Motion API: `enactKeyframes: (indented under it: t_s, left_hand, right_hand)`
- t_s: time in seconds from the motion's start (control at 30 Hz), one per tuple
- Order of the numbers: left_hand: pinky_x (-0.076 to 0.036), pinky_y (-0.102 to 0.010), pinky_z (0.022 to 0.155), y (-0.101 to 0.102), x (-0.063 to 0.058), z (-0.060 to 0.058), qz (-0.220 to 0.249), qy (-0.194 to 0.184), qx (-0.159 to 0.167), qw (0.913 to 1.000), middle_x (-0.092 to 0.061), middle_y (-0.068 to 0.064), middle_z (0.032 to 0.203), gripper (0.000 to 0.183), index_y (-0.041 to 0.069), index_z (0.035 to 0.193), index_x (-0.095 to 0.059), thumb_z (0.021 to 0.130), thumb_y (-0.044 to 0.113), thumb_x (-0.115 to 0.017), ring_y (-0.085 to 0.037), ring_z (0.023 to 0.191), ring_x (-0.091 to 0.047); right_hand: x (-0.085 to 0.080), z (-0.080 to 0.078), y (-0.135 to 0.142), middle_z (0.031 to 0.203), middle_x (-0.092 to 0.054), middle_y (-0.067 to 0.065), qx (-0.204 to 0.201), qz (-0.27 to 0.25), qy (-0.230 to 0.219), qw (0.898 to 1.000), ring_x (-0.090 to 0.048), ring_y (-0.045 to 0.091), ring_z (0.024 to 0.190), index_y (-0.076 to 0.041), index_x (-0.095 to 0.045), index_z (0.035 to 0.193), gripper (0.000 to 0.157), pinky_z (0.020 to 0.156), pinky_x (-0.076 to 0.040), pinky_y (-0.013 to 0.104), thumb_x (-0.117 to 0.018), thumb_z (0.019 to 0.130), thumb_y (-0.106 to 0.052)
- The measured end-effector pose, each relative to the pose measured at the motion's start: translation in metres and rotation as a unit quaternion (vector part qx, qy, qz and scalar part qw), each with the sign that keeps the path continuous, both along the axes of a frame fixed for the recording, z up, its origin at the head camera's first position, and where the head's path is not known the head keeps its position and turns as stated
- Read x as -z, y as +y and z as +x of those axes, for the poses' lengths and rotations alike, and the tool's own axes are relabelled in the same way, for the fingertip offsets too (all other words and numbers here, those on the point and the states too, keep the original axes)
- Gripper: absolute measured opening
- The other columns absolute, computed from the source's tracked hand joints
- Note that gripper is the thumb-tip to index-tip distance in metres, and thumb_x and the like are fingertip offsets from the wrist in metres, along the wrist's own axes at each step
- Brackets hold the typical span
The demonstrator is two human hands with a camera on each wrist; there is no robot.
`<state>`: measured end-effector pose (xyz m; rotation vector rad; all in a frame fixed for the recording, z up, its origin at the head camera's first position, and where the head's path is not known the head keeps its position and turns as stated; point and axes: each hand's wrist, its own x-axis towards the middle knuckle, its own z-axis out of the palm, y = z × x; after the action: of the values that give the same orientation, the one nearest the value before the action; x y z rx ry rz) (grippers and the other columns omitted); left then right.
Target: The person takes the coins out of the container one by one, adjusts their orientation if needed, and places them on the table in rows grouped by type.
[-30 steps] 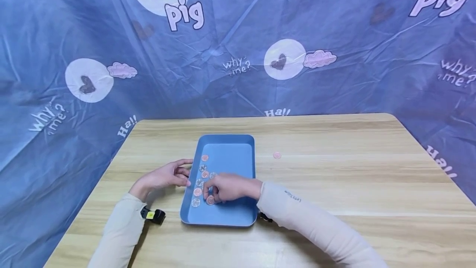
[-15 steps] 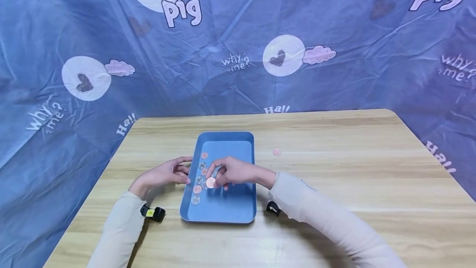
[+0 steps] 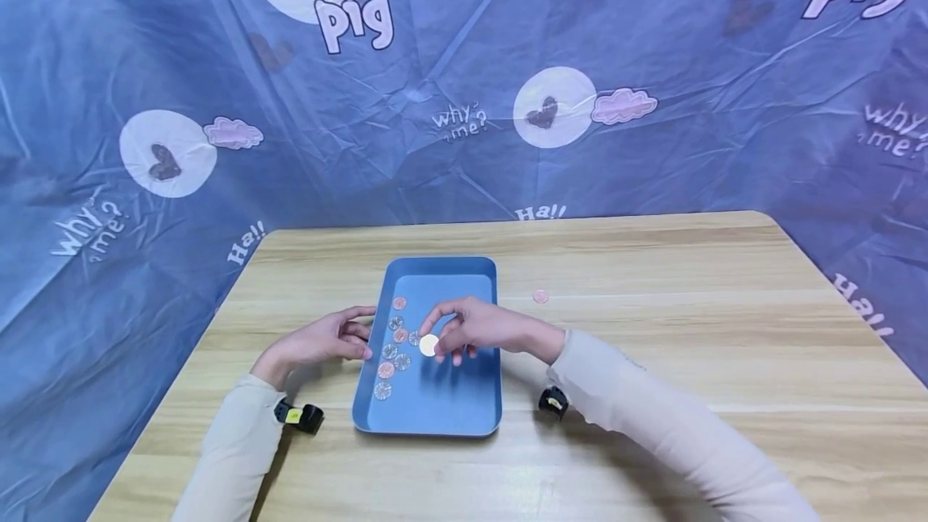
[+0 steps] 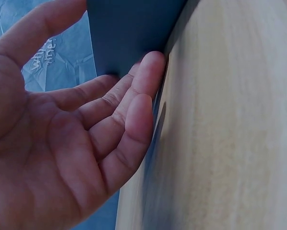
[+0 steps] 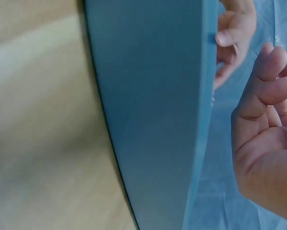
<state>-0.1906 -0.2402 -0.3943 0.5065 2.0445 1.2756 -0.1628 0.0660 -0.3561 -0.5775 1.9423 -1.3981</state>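
Note:
Between the thumb and index finger of my right hand [image 3: 482, 325] a coin [image 3: 429, 345] is pinched over the blue tray [image 3: 457, 413], its face glinting bright. My left hand [image 3: 326, 342] rests beside the tray's left wall, fingers extended and touching it. In the left wrist view, the left fingertips [image 4: 150, 72] meet the dark outer wall low down near the tabletop. Several silver and copper-coloured coins lie along the left part of the tray floor, among them a copper one [image 3: 386, 370] and a silver one [image 3: 383, 391]. The right wrist view hides the held coin.
One copper-coloured coin [image 3: 540, 296] lies on the wooden table [image 3: 652, 361] to the right of the tray. A blue printed cloth [image 3: 464, 167] hangs behind the table. Dark wrist cameras, one on each sleeve [image 3: 638, 405], hang low near the tabletop.
My right hand has lifted a copper-coloured coin off the tray floor and carried it up and to the right. The left hand stays in place at the tray's side.

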Motion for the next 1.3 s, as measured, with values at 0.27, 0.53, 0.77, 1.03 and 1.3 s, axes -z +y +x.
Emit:
enactKeyframes:
  t_s: [0.27,0.53,0.77,1.03,1.3]
  left_hand:
    - [-0.051,-0.021,0.085,0.0,0.001,-0.001,0.004,-0.002,0.007,1.0,-0.06,-0.023,0.117,0.087,-0.008,0.15,-0.015,0.087,0.015,-0.07,-0.014,0.097,-0.065]
    - [-0.049,-0.019,0.087,-0.002,-0.001,0.0,0.01,-0.001,0.014,0.9999,-0.057,-0.027,0.12,0.087,-0.008,0.15,-0.012,0.088,0.014,-0.069,-0.013,0.098,-0.064]
    - [-0.049,-0.019,0.087,0.0,0.001,-0.001,0.008,-0.001,0.02,0.9998,-0.058,-0.025,0.119,0.087,-0.009,0.15,-0.012,0.088,0.015,-0.069,-0.01,0.097,-0.064]
    - [-0.049,-0.019,0.089,0.0,-0.002,-0.001,0.001,-0.003,0.013,0.9999,-0.058,-0.024,0.121,0.087,-0.006,0.151,-0.013,0.089,0.017,-0.069,-0.012,0.099,-0.064]
    - [-0.048,-0.018,0.089,0.001,-0.001,0.0,-0.001,-0.005,0.011,0.9999,-0.057,-0.025,0.122,0.087,-0.006,0.151,-0.013,0.089,0.017,-0.069,-0.012,0.099,-0.064]
  right_hand:
    - [-0.014,-0.018,0.024,0.091,-0.07,0.021,0.033,0.004,0.018,0.999,-0.06,0.013,0.061,-0.008,-0.06,0.118,0.03,0.052,-0.04,0.024,-0.057,0.089,-0.004]
    - [-0.027,-0.041,0.072,0.084,-0.068,0.0,0.078,-0.024,0.019,0.996,-0.059,0.014,0.069,-0.003,-0.053,0.125,0.035,0.054,-0.04,0.021,-0.058,0.091,-0.007]
    - [-0.032,-0.051,0.112,0.085,-0.065,0.001,0.126,-0.036,0.015,0.991,-0.057,0.013,0.07,-0.003,-0.048,0.125,0.032,0.058,-0.041,0.022,-0.054,0.093,-0.004]
    - [-0.029,-0.059,0.143,0.085,-0.065,0.0,0.159,0.009,0.033,0.987,-0.057,0.012,0.071,-0.005,-0.049,0.124,0.031,0.058,-0.038,0.021,-0.054,0.093,-0.005]
    - [-0.02,-0.058,0.161,0.087,-0.066,0.0,0.17,0.035,0.032,0.984,-0.057,0.013,0.074,-0.001,-0.046,0.128,0.036,0.06,-0.039,0.021,-0.054,0.092,-0.007]
